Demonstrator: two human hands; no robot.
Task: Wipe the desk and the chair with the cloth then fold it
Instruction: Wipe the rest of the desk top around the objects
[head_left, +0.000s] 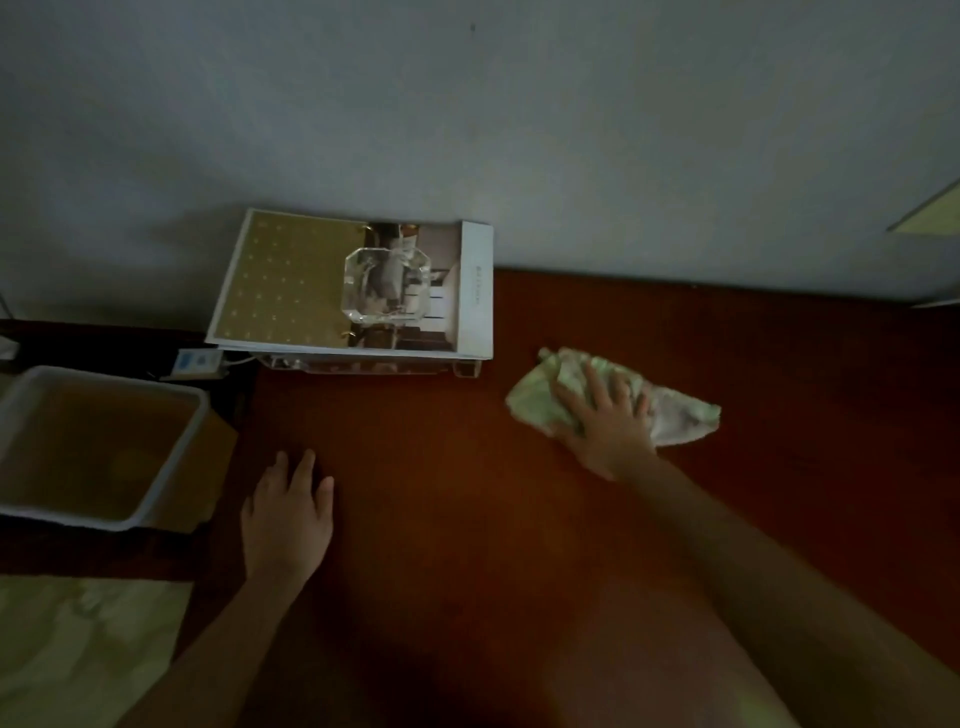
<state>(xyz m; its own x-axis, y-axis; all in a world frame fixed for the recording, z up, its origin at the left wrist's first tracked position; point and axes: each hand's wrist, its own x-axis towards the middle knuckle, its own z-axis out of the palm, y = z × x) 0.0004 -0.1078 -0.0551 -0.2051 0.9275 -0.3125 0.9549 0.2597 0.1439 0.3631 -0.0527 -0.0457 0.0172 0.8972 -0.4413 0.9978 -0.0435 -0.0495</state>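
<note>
A crumpled pale green and white cloth (685, 413) lies on the dark red-brown desk (467, 467), to the right of centre. My right hand (608, 415) presses flat on the cloth with straight, spread fingers. My left hand (288, 514) rests palm down on the bare desk near its left edge, fingers straight and holding nothing. No chair is in view.
A booklet (291, 280) with a clear glass block (387, 283) on top lies on a clear stand at the back against the wall. A white bin (171, 467) stands left of the desk. A small switch box (195, 361) with a cable lies behind the bin.
</note>
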